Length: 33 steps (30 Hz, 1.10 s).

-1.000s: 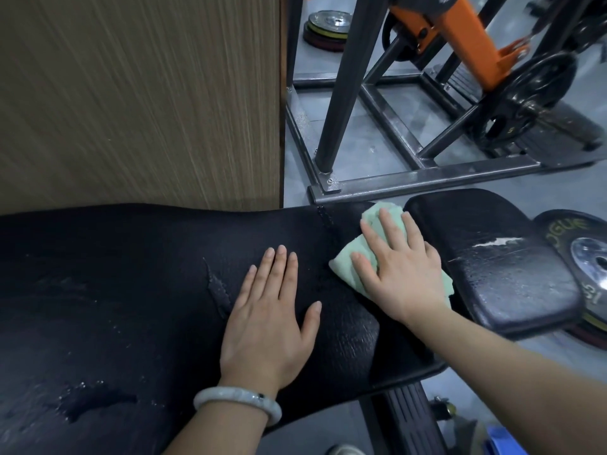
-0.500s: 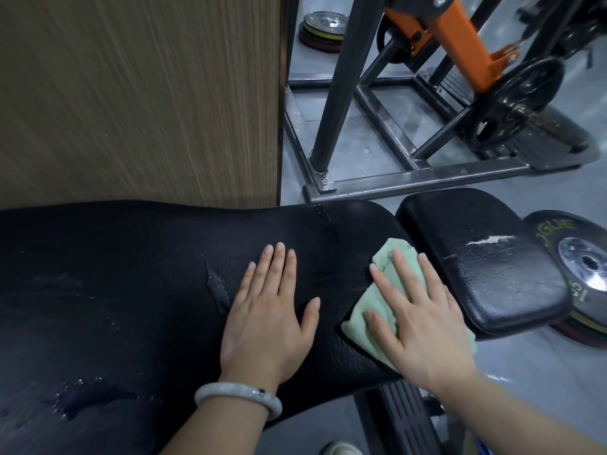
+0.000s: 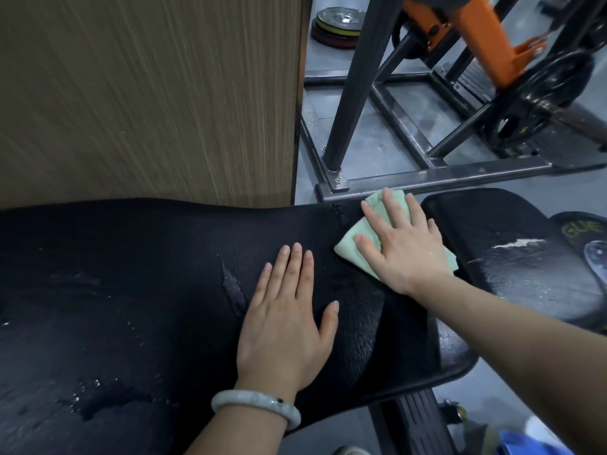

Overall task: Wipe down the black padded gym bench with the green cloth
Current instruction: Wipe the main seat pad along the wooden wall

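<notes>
The black padded gym bench runs across the lower half of the view, its cover torn in a few spots and speckled with droplets. A separate black seat pad adjoins it on the right. My right hand lies flat with fingers spread on the folded green cloth, pressing it onto the bench's far right end near the gap to the seat pad. My left hand, with a pale bangle at the wrist, rests palm down on the bench just left of the cloth and holds nothing.
A wood-grain panel stands behind the bench. A dark steel rack frame with an orange arm and a loaded weight plate fills the floor beyond. Stacked plates lie far back; another plate sits right of the seat pad.
My right hand has slid the cloth from the bench's near right edge back up to its far edge. My left hand has stayed flat in place.
</notes>
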### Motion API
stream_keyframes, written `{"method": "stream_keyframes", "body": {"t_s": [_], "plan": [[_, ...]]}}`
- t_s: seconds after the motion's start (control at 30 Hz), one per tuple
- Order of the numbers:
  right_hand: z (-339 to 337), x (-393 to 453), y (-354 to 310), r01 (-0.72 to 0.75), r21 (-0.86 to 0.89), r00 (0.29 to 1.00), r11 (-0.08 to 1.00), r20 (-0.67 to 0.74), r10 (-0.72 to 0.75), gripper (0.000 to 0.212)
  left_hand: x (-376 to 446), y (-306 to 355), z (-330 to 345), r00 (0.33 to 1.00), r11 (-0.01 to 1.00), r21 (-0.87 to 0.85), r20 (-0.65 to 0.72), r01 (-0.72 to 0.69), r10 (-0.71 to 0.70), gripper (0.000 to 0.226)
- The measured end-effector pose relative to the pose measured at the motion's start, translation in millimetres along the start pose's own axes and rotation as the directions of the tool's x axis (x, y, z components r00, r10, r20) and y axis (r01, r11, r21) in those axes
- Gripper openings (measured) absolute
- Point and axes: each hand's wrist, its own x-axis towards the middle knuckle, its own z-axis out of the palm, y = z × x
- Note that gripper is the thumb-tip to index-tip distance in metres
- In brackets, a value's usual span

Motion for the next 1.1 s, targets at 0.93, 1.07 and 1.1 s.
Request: {"method": "stream_keyframes", "body": {"t_s": [0.93, 1.07, 1.1], "plan": [[5.4, -25.7, -25.3, -0.016, 0.02, 1.0, 1.0, -0.02, 0.016, 0.072, 0.1, -0.9, 0.2, 1.0, 1.0, 0.024, -0.017, -0.012, 0.012, 0.07], [10.7, -64.5, -15.3, 0.034, 0.011, 0.995, 0.999, -0.098, -0.032, 0.063, -0.2, -1.8, 0.5, 1.0, 1.0, 0.027, -0.012, -0.015, 0.015, 0.071], [13.4, -74.4, -11.1, 0.043, 0.004, 0.993, 0.999, -0.113, -0.043, 0.06, -0.2, -1.8, 0.4, 1.0, 1.0, 0.027, -0.01, -0.013, 0.014, 0.071]]}}
